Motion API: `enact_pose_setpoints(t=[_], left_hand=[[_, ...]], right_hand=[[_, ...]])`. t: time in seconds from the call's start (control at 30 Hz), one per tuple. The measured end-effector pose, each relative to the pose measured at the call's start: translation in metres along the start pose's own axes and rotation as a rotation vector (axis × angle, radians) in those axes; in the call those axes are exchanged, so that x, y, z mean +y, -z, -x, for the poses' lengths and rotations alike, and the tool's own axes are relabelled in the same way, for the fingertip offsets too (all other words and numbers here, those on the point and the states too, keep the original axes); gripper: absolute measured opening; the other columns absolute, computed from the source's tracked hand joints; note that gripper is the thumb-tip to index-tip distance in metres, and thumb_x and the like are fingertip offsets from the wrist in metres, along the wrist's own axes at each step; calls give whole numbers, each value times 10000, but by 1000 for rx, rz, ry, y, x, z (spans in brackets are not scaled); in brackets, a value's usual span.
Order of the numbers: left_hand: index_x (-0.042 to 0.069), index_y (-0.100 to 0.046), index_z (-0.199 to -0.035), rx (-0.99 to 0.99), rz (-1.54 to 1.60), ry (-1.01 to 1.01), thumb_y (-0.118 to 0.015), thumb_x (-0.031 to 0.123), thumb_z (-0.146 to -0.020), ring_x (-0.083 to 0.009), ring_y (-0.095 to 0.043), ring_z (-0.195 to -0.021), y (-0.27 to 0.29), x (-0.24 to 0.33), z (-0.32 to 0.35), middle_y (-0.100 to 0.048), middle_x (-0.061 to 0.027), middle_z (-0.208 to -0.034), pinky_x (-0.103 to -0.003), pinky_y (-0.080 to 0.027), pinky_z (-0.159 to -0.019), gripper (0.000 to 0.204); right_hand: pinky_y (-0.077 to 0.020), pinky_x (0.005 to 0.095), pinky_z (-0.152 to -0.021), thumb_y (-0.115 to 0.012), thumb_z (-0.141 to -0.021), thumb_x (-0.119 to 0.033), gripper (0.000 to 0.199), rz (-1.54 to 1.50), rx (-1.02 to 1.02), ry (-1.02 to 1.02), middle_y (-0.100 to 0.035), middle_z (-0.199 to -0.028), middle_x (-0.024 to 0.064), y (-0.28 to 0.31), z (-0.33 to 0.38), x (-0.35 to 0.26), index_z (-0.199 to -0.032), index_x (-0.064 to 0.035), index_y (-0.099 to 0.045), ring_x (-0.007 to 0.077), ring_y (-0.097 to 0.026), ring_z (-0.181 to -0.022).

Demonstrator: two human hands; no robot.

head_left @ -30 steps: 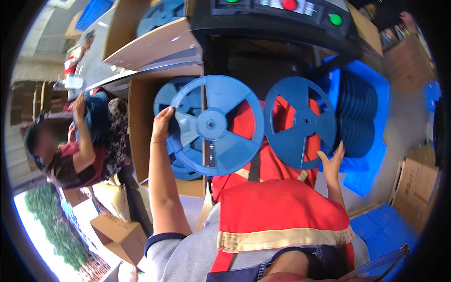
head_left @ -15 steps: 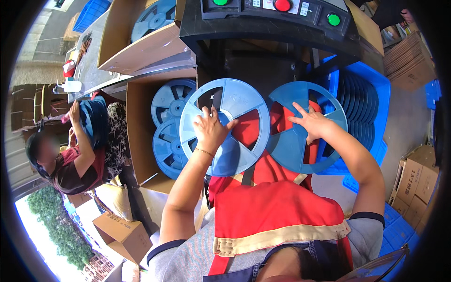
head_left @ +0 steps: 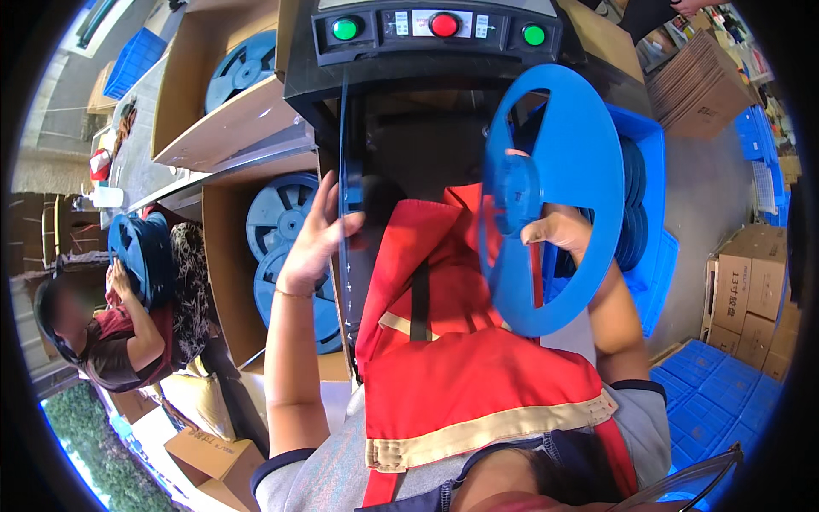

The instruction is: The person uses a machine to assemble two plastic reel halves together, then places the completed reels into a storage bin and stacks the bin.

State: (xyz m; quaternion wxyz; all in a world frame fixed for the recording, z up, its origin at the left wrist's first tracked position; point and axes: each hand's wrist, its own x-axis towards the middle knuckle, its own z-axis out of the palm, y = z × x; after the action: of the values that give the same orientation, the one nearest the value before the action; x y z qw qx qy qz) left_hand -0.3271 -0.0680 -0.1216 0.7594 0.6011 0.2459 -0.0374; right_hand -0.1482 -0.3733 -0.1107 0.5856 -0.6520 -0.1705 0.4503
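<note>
My right hand (head_left: 563,232) grips a blue plastic reel half (head_left: 589,171), a wide disc with cut-out openings and a raised hub, tilted upright with its hub side facing left. Its thumb shows beside the hub, and a fingertip appears through an opening. A second blue reel half (head_left: 345,128) stands nearly edge-on at left, so it looks like a thin strip. My left hand (head_left: 317,235) holds that one, thumb on its right side and fingers on its left. Between the two discs hangs my red apron (head_left: 426,282).
A cardboard box (head_left: 226,256) of blue reel halves stands at left, another box (head_left: 213,136) beyond it. At right is a blue crate (head_left: 657,222) of stacked discs. Ahead is a black machine (head_left: 409,72) with green and red buttons. A co-worker (head_left: 128,316) handles blue discs at far left.
Both reel halves faced up, side by side. They have been turned on edge and moved apart, hub side inward on the right one. The view has shifted a little to the right.
</note>
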Motion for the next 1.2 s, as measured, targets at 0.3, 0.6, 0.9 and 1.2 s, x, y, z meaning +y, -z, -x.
enact_pose_setpoints(t=[0.3,0.6,0.9,1.2], left_hand=[[56,45,-1500,-330,-10,-277,-755,235,-814,-285,-571,-1143,-87,44,6,-237,-227,-1490,-390,-513,-897,1069],[44,-71,-1503,-388,76,-269,-725,250,-841,-273,-573,-1145,-88,29,9,-320,-211,-1450,-390,-522,-895,953],[35,-120,-1500,-339,63,-228,-758,290,-812,-202,-510,-1202,-92,28,7,-354,-168,-1445,-344,-449,-985,973],[32,-189,-1489,-344,80,-198,-757,299,-814,-159,-559,-1106,-94,26,3,-519,-110,-1297,-326,-452,-962,921]], right_hand=[[-541,361,-825,-930,-530,-304,1101,-151,-44,264,-399,-1314,112,-63,-28,-11,-1409,-79,-307,246,-530,-1121],[-500,367,-913,-891,-507,-401,1175,5,-32,223,-341,-1366,103,-57,-21,-21,-1455,-77,-277,270,-517,-1130],[-491,363,-925,-819,-573,-509,1162,86,-5,260,-329,-1342,135,-55,-17,-23,-1462,-35,-239,261,-499,-1158],[-475,372,-963,-823,-613,-471,1123,61,-43,204,-317,-1343,158,-52,-19,-21,-1454,-11,-236,293,-457,-1228]])
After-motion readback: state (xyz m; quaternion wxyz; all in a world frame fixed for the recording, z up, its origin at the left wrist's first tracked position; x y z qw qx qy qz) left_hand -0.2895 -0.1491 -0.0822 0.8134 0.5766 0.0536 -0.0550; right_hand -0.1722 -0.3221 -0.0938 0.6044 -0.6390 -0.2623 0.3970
